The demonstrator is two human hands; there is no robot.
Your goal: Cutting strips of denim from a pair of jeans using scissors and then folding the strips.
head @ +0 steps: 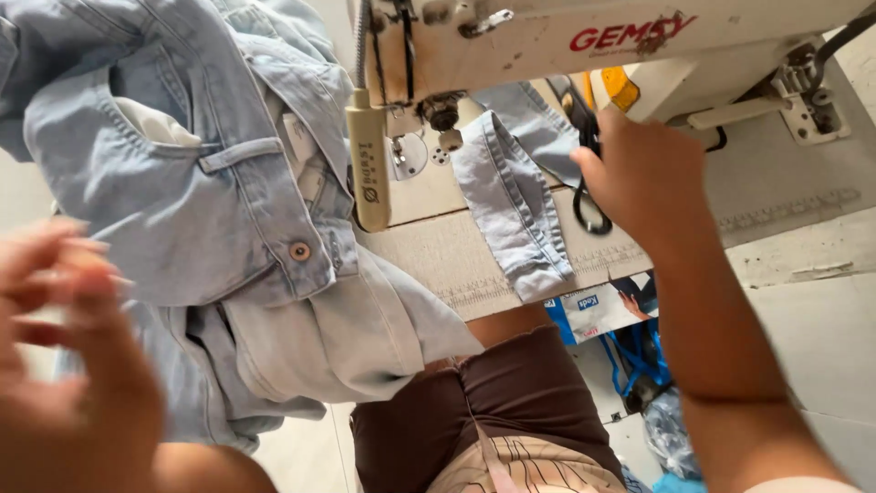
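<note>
My right hand point(643, 178) reaches under the arm of a cream sewing machine point(547, 41) and grips black scissors point(589, 196) by their loop handles. Just left of it a folded light-blue denim strip point(511, 215) lies on the machine table point(438, 251), hanging over the front edge. My left hand point(68, 356) is blurred at the lower left, fingers spread, holding nothing, close to a pair of light-blue jeans point(192, 192) heaped on the left with a waistband button point(299, 250) showing. The needle area point(444, 114) sits above the strip.
A cream lamp handle point(369, 160) hangs at the machine's front. My lap in brown shorts point(484, 402) is below the table. Under the table lie a printed packet point(593, 306), blue cords point(634, 351) and a plastic bag point(671, 434). Pale floor lies on the right.
</note>
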